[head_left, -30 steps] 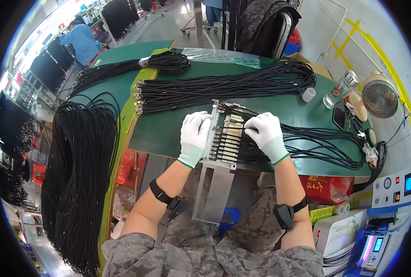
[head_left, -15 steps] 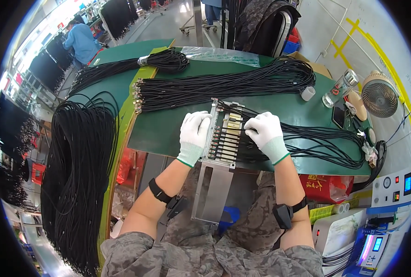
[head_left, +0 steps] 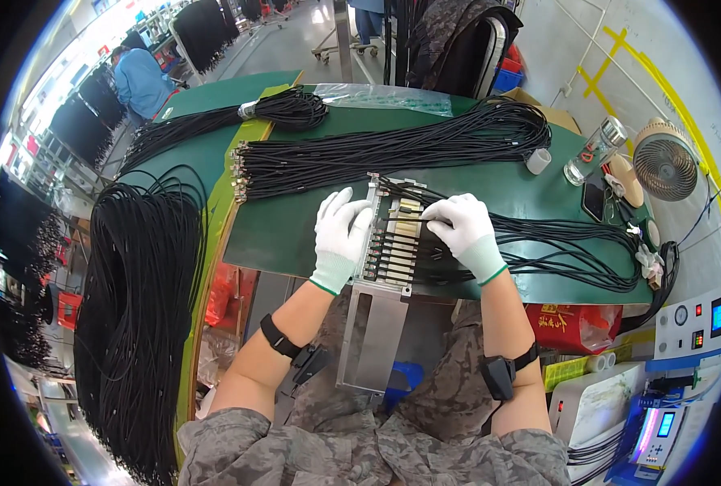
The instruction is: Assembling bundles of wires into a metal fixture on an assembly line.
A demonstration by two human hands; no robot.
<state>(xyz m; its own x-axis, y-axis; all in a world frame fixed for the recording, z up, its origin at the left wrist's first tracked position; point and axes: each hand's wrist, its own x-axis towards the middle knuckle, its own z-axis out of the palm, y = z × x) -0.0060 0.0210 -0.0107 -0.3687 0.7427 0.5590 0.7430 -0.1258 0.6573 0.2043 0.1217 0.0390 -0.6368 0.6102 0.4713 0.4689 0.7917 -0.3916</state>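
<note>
A metal fixture (head_left: 394,275) with a row of slots lies across the table's near edge. Several black cable ends sit side by side in its lower slots, and their cables (head_left: 551,235) trail off to the right over the green table. Gloved in white, my left hand (head_left: 341,235) rests against the fixture's left rail, fingers apart and nothing visible in them. My right hand (head_left: 461,228), also gloved, pinches a single black cable (head_left: 405,219) above the upper slots. The tip of that cable points left toward the rail; its exact seating cannot be made out.
A thick cable bundle (head_left: 377,150) lies behind the fixture, and more cables (head_left: 138,300) hang over the left edge. At the right stand a glass bottle (head_left: 594,152), a phone (head_left: 593,202) and a fan (head_left: 666,160). Another person (head_left: 140,83) works far left.
My left hand's fingers have spread apart from a closed pose. My right hand has shifted slightly left, and the cable in its pinch now shows across the upper slots.
</note>
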